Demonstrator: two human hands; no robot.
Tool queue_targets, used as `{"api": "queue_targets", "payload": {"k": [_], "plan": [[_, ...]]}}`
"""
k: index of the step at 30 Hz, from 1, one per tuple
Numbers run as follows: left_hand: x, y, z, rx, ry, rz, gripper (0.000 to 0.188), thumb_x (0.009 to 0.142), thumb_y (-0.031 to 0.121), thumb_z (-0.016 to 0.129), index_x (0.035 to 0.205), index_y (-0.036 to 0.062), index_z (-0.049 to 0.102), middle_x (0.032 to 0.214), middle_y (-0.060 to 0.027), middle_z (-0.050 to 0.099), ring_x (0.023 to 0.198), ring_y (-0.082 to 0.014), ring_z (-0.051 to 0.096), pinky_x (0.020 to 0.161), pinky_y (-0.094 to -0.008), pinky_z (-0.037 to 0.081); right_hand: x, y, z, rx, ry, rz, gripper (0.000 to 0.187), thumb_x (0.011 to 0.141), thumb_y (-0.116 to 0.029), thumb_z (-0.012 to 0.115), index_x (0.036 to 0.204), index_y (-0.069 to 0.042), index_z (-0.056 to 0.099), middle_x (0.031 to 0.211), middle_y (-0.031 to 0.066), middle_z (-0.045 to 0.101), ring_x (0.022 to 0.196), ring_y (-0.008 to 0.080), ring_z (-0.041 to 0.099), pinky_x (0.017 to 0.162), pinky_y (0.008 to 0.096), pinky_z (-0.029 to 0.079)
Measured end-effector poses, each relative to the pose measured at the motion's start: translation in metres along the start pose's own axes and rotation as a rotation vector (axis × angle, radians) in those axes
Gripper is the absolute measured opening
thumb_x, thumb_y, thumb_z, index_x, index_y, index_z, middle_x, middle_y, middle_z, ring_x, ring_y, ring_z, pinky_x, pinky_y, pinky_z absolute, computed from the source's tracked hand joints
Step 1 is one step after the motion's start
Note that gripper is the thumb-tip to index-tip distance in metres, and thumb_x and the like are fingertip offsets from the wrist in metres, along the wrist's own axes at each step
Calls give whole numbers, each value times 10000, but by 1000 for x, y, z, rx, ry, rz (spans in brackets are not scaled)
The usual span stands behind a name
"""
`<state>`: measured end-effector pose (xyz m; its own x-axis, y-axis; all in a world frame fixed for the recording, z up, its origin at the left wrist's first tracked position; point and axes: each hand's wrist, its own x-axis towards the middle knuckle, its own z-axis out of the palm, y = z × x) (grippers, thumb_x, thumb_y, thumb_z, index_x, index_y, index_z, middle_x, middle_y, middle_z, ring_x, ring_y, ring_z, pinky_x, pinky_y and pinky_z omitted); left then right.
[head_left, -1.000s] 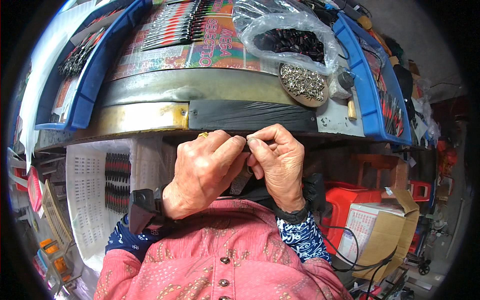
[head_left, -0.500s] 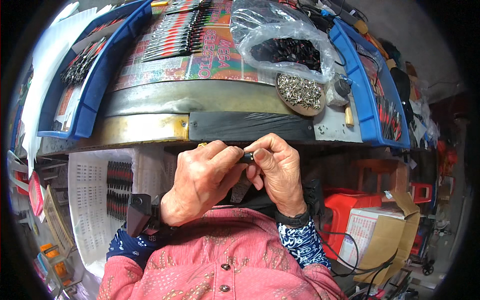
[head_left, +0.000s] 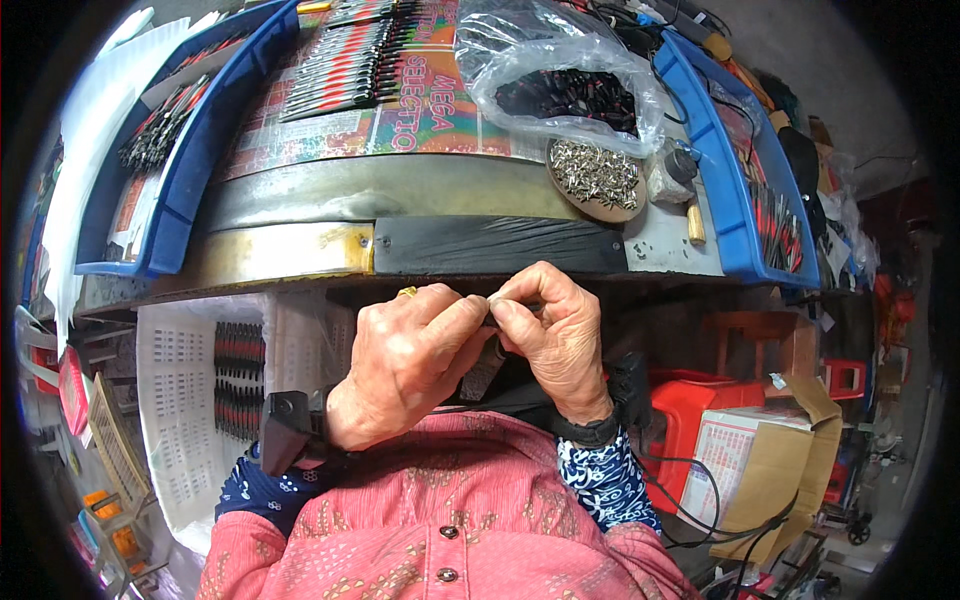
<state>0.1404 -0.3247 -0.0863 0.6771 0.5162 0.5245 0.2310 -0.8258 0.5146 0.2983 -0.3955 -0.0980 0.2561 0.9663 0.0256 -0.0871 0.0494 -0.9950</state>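
Observation:
In front of my chest, just below the bench's front edge, both hands meet at the fingertips. My left hand (head_left: 400, 350), with a ring on one finger, is closed around a small black part (head_left: 490, 321). Only a dark sliver of it shows between the fingers. Thumb and forefinger of my right hand (head_left: 553, 340) pinch at the same spot, covering most of the part. Beyond the hands, a clear plastic bag (head_left: 640, 100) holds many black pieces (head_left: 570, 98). Next to it, a round dish (head_left: 612, 213) is heaped with small shiny metal pieces (head_left: 595, 175).
Slim red-and-black pen-like pieces (head_left: 345, 65) lie in rows on the bench. Blue trays stand left (head_left: 185, 215) and right (head_left: 735, 230) with more. A white crate (head_left: 185, 400) sits below left; a red stool (head_left: 675, 410) and cardboard box (head_left: 765, 470) are right.
My right thumb and forefinger have shifted left to meet the left fingertips. The black part, plainly visible before with a shiny end, is now mostly covered.

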Motion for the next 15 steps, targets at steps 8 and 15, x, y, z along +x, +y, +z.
{"api": "queue_targets", "payload": {"k": [8,15], "plan": [[2,0,2,-10,26,29,239,714,24,746,938,32,663,723,-93,607,601,-257,604,532,-344,464,-3,1,2,-40,43,-88,73,909,-71,647,876,-28,599,784,-32,595,708,15,537,592,181,461],[4,-2,0,-54,11,-16,231,716,15,740,930,25,653,695,-99,575,574,-261,579,515,-354,448,0,6,2,96,-7,-56,210,923,-221,674,925,-27,595,665,-26,545,522,14,449,454,173,345]]}}
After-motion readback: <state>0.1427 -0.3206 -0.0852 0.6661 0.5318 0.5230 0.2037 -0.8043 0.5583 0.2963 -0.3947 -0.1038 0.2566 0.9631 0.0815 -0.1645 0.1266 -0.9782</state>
